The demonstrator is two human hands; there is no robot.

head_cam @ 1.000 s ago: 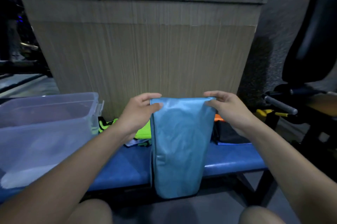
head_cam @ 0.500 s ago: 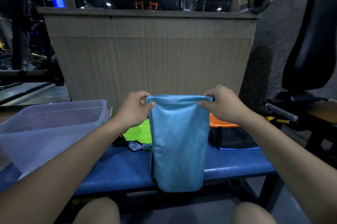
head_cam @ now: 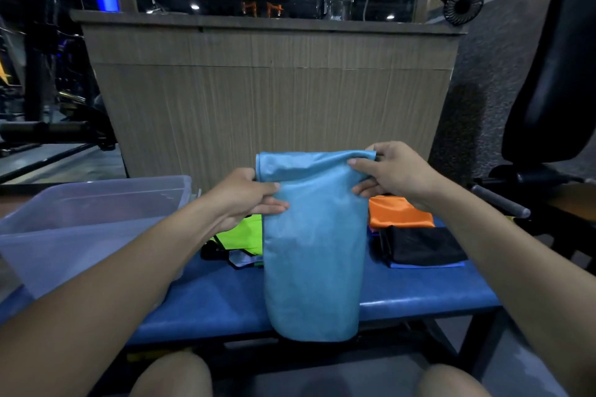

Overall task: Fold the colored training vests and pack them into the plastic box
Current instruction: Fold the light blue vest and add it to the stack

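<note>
Near the bottom of the frame the person's two knees show, and the forearms reach forward from both lower corners. In the centre hangs the blue vest (head_cam: 314,245), already folded into a long narrow strip; its lower end falls in front of the near edge of the tabletop (head_cam: 206,306).

The left hand (head_cam: 248,196) now sits lower on the strip than a moment ago: it has left the top corner and pinches the left edge a little below it, thumb on the front and fingers partly behind the cloth. The right hand (head_cam: 392,172) still pinches the top right corner, thumb on the front, and it is now higher than the left one. So the top edge is no longer stretched level between two fists. I judge that the person prepares the next fold, probably across the length, and the vest is not ready for packing yet.

Farther back on the tabletop lie more vests: a green vest (head_cam: 240,237) just behind the left hand, an orange vest (head_cam: 400,212) and a black vest (head_cam: 422,246) at centre right. The box (head_cam: 96,199) stands at the left, well apart from the blue vest; I cannot tell what is inside it.
</note>
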